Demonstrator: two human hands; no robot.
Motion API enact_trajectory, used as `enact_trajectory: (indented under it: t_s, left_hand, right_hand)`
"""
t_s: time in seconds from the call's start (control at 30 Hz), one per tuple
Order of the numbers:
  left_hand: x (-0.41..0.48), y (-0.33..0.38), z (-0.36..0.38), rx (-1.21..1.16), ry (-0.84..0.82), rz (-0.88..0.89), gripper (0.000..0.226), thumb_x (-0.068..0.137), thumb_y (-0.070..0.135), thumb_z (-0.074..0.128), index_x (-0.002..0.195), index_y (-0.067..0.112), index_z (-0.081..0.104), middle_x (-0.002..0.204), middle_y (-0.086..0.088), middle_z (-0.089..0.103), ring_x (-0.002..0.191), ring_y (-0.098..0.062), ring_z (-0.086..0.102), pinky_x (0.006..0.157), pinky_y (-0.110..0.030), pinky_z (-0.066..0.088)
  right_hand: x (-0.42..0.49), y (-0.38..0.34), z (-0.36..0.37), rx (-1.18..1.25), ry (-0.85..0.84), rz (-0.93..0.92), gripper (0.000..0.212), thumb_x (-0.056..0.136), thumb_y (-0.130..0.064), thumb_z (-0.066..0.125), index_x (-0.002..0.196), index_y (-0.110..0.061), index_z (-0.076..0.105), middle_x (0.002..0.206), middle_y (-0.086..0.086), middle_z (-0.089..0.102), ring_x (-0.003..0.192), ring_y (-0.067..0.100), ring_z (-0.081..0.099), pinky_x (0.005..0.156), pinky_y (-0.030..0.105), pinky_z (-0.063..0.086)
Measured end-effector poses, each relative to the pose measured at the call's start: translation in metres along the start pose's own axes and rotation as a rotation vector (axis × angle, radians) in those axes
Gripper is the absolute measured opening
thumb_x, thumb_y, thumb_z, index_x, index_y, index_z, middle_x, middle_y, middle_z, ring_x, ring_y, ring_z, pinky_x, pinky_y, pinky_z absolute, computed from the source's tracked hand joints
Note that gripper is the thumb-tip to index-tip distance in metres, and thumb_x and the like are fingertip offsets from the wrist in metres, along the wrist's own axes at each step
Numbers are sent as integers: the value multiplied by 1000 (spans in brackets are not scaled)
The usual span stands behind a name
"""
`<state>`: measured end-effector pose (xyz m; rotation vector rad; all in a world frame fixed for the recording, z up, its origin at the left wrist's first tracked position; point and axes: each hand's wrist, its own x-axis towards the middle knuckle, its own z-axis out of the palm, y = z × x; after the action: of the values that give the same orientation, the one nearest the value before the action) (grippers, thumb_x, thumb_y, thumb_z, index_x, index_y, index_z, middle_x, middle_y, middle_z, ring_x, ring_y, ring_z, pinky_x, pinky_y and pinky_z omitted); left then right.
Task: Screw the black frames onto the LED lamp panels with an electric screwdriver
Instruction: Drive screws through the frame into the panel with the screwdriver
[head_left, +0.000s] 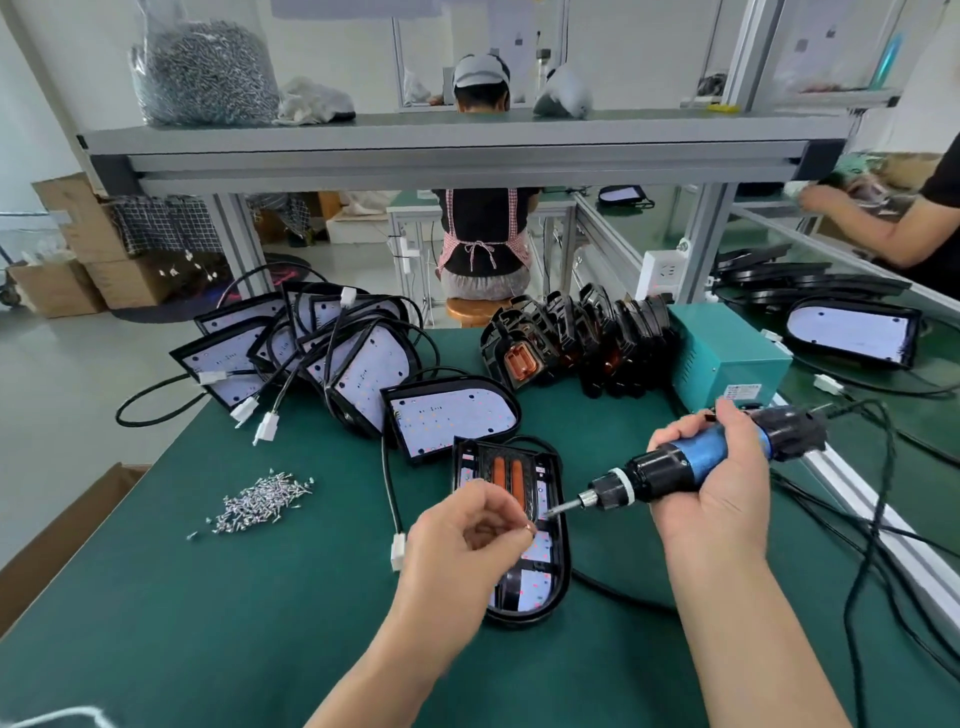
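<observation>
Right hand first: my grip is wrapped full round the blue barrel of the electric screwdriver, thumb over the top, tool lying nearly flat with its bit aimed left and slightly down. Left hand is curled, thumb and forefinger pressed together on something tiny just short of the bit tip; I take it for a screw, though it's too small to swear to. Both hands hover over the black frame, which sits on its LED lamp panel in the middle of the bench, right below the bit. Here's what matters: that assembly's long axis runs away from me, near end rounded, while the driver comes in across it from the right, so the bit meets the frame's right-hand rail side-on and will need tipping upright over a hole. The left hand is nearer the spot and partly hides it. Further out, loose screws lie in a heap to the left, bare panels lean in a fan beyond, and spare frames stand in a row at the far edge beside a teal box.
</observation>
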<state>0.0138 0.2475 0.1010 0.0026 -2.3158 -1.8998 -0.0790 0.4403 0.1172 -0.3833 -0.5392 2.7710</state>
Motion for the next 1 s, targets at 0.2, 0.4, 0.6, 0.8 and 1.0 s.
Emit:
enact_trajectory:
  t_s: [0.2,0.4,0.6,0.8,1.0]
  left_hand:
    - [2,2,7,-98,16,-55,29,84,-5,73,75,22,69,78,-5,72,72,-11,62,69,-21,52]
    - [4,1,5,-134,32,-54,30,84,-6,74,75,22,69,80,-12,71,71,-13,61,65,-20,53]
    - [2,1,7,-96,42,-51,30,83,-6,73,76,23,70,81,-9,72,75,-16,64,72,-24,55]
    - [-5,0,14,218,160,134,36,83,-5,71,75,30,65,75,7,66,72,-8,60,62,-12,45]
    - [-6,-4,17,334,210,261,39,83,-6,72,80,31,62,80,9,65,82,-10,60,72,-12,46]
  right_hand:
    - [-16,2,18,-89,-18,-93,17,92,-17,70,88,-16,53,62,-5,54,53,10,52,58,24,51]
    - [-15,2,12,-113,-5,-77,17,92,-16,70,88,-15,53,65,-4,54,55,10,53,59,24,51]
    - [-15,3,12,-130,-13,-93,17,93,-16,69,91,-15,52,64,-3,54,53,9,53,56,22,50]
    - [-21,6,15,-168,-8,-149,17,93,-13,68,96,-13,51,64,-3,54,54,11,53,55,24,49]
    - [-27,7,18,-215,-8,-206,17,91,-13,69,95,-15,52,63,-1,54,56,13,54,57,25,50]
